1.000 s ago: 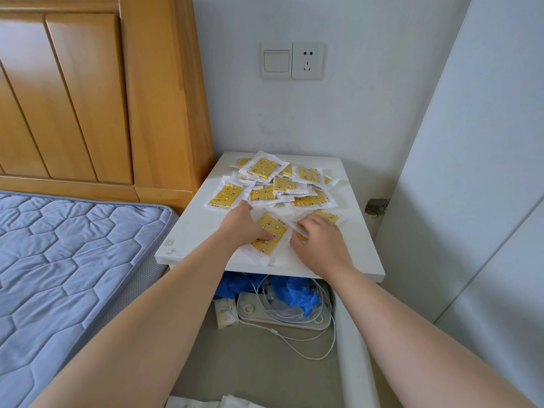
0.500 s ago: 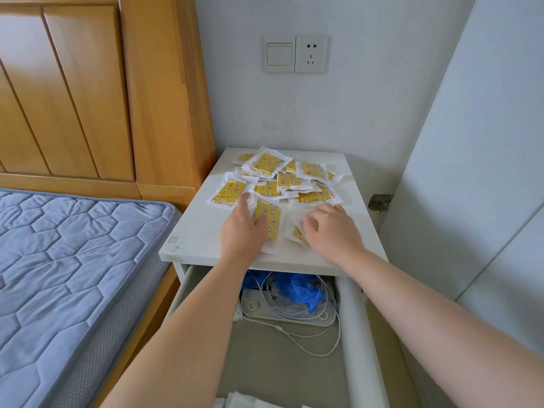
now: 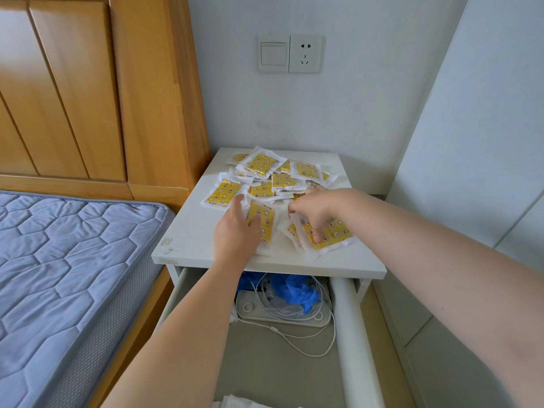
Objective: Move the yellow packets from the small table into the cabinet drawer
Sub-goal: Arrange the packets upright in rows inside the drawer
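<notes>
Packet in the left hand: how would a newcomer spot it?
On the small table beside the bed, near the front edge, the left hand pinches the packet, thumb across its yellow face. Other packets sit rightward under the right hand or heaped behind.

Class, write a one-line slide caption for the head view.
The left hand and right hand grip yellow packets on the small table above the open drawer holding white cables.
</notes>
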A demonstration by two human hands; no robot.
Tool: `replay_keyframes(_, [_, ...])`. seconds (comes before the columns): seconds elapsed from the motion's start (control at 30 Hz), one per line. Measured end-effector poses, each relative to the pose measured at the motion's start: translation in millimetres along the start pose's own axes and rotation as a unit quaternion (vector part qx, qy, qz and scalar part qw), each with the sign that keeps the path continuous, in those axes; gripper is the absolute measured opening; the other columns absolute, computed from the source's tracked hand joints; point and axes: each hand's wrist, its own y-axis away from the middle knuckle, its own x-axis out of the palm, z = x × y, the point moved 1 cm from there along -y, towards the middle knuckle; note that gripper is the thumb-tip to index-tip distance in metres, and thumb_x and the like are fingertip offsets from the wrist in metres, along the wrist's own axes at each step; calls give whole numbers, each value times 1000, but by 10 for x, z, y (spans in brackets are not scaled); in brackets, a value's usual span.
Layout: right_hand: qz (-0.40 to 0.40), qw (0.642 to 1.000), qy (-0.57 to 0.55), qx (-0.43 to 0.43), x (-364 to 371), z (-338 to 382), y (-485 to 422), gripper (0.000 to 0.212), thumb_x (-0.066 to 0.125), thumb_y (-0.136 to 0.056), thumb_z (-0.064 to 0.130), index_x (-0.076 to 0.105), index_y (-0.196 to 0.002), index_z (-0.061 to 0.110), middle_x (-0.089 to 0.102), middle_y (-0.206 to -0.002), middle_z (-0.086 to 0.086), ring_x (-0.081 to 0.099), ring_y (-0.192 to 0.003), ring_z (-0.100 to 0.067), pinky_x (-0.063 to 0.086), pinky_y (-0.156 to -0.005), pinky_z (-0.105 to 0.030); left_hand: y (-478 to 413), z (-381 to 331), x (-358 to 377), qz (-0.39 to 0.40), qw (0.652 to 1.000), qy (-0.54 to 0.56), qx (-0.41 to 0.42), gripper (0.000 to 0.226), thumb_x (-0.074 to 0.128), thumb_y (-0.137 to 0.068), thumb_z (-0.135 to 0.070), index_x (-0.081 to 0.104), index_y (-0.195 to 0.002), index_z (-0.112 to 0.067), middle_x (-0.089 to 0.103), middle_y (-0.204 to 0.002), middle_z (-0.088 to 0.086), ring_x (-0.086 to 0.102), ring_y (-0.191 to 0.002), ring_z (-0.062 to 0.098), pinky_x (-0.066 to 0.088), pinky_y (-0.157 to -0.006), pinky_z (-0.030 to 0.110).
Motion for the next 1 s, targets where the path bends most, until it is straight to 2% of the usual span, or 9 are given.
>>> replay_keyframes(0.1, [-10, 998, 61, 10, -51, -24, 46, 50, 81, -66, 46, 45, -84, 17, 51, -88, 5, 49, -107, -22, 42, -97, -38, 6, -2, 2, 4, 1000, -17, 18, 53, 52, -95, -30, 30, -143, -25, 60, -128, 6, 60, -106, 27, 45, -79, 33])
replay_keyframes(0.17, [-14, 999, 34, 22, -65, -56, 87, 51, 82, -66, 45, 39, -68, 18, 46, -72, 5, 52, -77, -16, 47, -75, -31, 15, -7, -1, 6, 999, -24, 31, 54, 52, -95, -30, 29, -144, -25, 58, -130, 6, 59, -108, 27, 46, -82, 35])
replay_keyframes(0.23, [-28, 999, -9, 25, -27, -95, 122, 48, 83, -65, 43, 42, -66, 18, 48, -69, 3, 48, -62, -14, 42, -58, -28, 26, -17, -12, 6, 999, -26, 37, 56, 52, -96, -30, 27, -145, -26, 56, -133, 5, 58, -111, 27, 47, -85, 36])
replay_keyframes(0.4, [-143, 962, -222, 65, 225, -245, 175, 43, 77, -73, 44, 45, -69, 15, 50, -74, -3, 52, -67, -21, 42, -57, -31, 49, -37, -37, 22, 998, -17, 62, 57, 53, -96, -30, 26, -147, -29, 49, -142, 1, 57, -115, 24, 46, -86, 35])
replay_keyframes(0.5, [-235, 856, -435, 149, 510, -217, 214, 38, 75, -78, 36, 47, -69, 11, 52, -72, -3, 52, -67, -19, 38, -56, -28, 86, -67, -62, 28, 995, -6, 91, 59, 55, -95, -28, 26, -147, -30, 44, -146, -1, 57, -113, 23, 44, -84, 32])
replay_keyframes(0.63, [-229, 570, -762, 204, 858, -28, 201, 59, 82, -71, 33, 59, -114, 1, 68, -105, -12, 67, -91, -29, 54, -79, -37, 119, -78, -84, 45, 996, 27, 69, 70, 57, -95, -25, 16, -151, -34, 36, -152, -3, 52, -123, 24, 44, -89, 32])
replay_keyframes(0.7, [-239, 495, -808, 213, 919, 61, 192, 77, 86, -62, 41, 55, -122, 3, 64, -120, -11, 64, -103, -32, 51, -89, -41, 132, -93, -109, 72, 995, 60, 32, 79, 60, -93, -24, 8, -152, -33, 36, -152, 1, 50, -126, 26, 45, -94, 37])
replay_keyframes(0.87, [-265, 481, -812, 195, 959, 451, 478, 33, 74, -80, 36, 64, -98, 10, 71, -98, -9, 68, -89, -28, 55, -84, -45, 354, -119, -177, 122, 976, 166, -71, 70, 64, -90, -25, 28, -149, -20, 40, -149, 4, 39, -135, 23, 38, -106, 38])
replay_keyframes(1.0, [-345, 446, -810, 160, 1079, 858, 723, 19, 63, -89, 32, 62, -102, 18, 71, -95, -4, 70, -85, -19, 58, -78, -42, 732, -26, -176, 135, 956, 239, -101, 20, 59, -93, -25, 56, -112, -20, 64, -102, -8, 62, -96, 12, 50, -70, 26])
